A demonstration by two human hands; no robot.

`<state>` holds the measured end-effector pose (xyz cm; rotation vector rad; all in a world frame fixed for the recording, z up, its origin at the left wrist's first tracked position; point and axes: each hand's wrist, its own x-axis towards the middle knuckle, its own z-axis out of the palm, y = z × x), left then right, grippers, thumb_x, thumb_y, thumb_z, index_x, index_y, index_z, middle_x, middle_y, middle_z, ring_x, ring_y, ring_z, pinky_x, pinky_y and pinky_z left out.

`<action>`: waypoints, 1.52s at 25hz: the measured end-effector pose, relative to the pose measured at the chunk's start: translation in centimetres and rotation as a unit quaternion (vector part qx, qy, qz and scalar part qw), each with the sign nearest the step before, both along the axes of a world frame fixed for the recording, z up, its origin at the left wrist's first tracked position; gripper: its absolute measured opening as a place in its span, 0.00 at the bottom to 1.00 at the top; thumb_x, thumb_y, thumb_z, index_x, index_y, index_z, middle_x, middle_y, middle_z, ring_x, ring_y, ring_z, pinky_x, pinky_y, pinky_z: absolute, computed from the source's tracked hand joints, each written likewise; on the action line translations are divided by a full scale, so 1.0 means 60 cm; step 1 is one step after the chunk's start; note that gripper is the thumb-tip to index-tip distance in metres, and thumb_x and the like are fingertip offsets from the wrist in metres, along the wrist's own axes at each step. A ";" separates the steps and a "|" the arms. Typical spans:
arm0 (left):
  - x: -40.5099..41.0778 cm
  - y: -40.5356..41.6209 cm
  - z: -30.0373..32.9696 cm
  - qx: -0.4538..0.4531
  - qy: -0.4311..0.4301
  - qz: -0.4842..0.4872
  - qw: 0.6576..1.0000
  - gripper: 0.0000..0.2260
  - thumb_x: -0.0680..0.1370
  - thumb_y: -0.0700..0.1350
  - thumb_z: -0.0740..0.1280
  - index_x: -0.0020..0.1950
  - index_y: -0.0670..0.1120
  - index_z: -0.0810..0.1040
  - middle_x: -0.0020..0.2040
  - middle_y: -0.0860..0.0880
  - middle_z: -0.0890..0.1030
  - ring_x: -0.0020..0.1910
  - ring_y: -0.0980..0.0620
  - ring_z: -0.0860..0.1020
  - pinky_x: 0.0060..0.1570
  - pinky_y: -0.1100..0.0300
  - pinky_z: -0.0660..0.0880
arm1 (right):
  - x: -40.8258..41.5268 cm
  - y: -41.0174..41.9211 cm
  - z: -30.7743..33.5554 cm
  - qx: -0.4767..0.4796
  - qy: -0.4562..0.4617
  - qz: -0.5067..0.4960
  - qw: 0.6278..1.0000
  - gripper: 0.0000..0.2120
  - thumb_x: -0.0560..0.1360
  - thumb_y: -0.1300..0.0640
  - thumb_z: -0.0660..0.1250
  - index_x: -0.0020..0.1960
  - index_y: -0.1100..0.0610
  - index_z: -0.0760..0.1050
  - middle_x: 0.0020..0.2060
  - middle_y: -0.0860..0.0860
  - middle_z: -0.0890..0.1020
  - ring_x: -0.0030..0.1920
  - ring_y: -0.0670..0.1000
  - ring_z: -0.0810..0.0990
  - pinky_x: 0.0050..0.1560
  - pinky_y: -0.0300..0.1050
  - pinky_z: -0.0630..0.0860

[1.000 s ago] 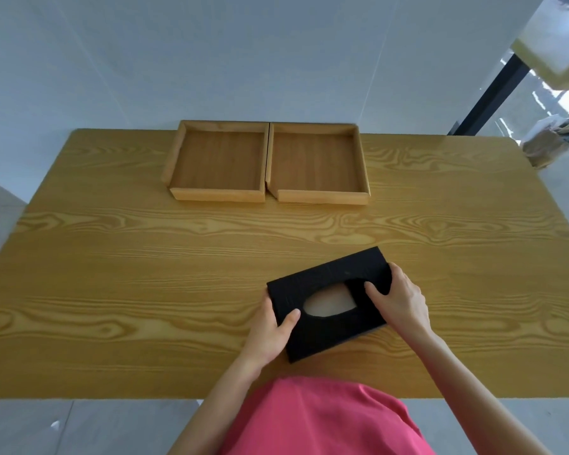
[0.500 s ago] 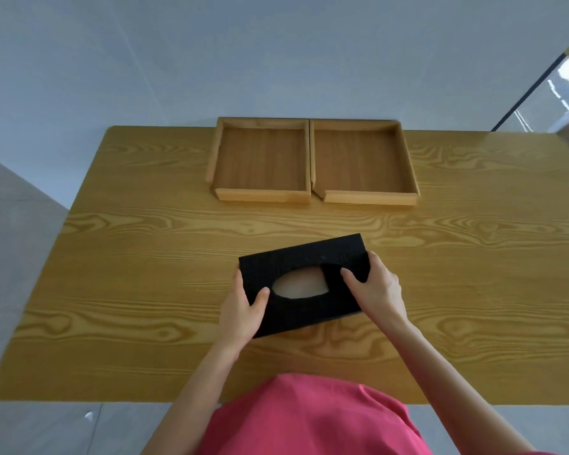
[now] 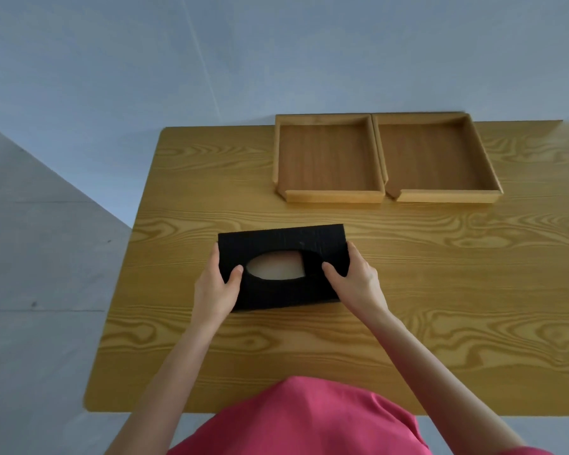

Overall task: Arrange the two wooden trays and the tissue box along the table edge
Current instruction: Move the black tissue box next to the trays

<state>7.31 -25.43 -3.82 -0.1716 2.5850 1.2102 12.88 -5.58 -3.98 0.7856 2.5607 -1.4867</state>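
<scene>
A black tissue box (image 3: 276, 244) with an oval opening lies on the wooden table (image 3: 440, 290), left of the middle. My left hand (image 3: 216, 285) grips its left end and my right hand (image 3: 358, 280) grips its right end, thumbs on top. Two wooden trays stand side by side, touching, against the table's far edge: the left tray (image 3: 326, 159) and the right tray (image 3: 431, 159). Both trays hold nothing.
A pale wall runs behind the far table edge. Grey floor shows to the left of the table. My pink shirt (image 3: 303, 418) covers the near table edge.
Both hands have carried the tissue box left and farther from me, and turned it nearly square to the table edge. The view has swung to the left. The trays have not moved.
</scene>
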 end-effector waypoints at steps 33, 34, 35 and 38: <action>-0.323 -0.149 -0.045 -0.118 0.109 -0.040 0.986 0.28 0.77 0.49 0.60 0.74 0.45 0.54 0.74 0.42 0.61 0.72 0.43 0.59 0.71 0.42 0.59 | -0.310 -0.150 -0.037 0.150 0.053 0.177 0.971 0.34 0.75 0.52 0.63 0.74 0.57 0.49 0.75 0.56 0.55 0.74 0.54 0.53 0.69 0.44 0.55; -0.308 -0.149 -0.048 -0.178 0.145 -0.080 0.970 0.28 0.76 0.52 0.59 0.73 0.46 0.55 0.75 0.41 0.58 0.73 0.42 0.56 0.71 0.42 0.55 | -0.301 -0.152 -0.040 0.199 0.081 0.209 0.954 0.34 0.75 0.53 0.65 0.74 0.57 0.50 0.75 0.57 0.53 0.75 0.55 0.50 0.71 0.48 0.53; -0.294 -0.148 -0.050 -0.216 0.166 -0.116 0.955 0.29 0.75 0.56 0.58 0.73 0.47 0.56 0.75 0.41 0.57 0.74 0.41 0.54 0.70 0.42 0.51 | -0.293 -0.154 -0.043 0.223 0.095 0.238 0.941 0.34 0.74 0.54 0.66 0.73 0.57 0.52 0.75 0.56 0.52 0.75 0.54 0.48 0.72 0.50 0.51; -0.271 -0.140 -0.062 -0.270 0.152 -0.181 0.933 0.37 0.70 0.69 0.48 0.72 0.49 0.59 0.76 0.43 0.56 0.74 0.42 0.50 0.69 0.42 0.45 | -0.282 -0.157 -0.056 0.235 0.108 0.268 0.928 0.31 0.73 0.57 0.67 0.72 0.57 0.58 0.73 0.55 0.56 0.74 0.54 0.50 0.74 0.55 0.54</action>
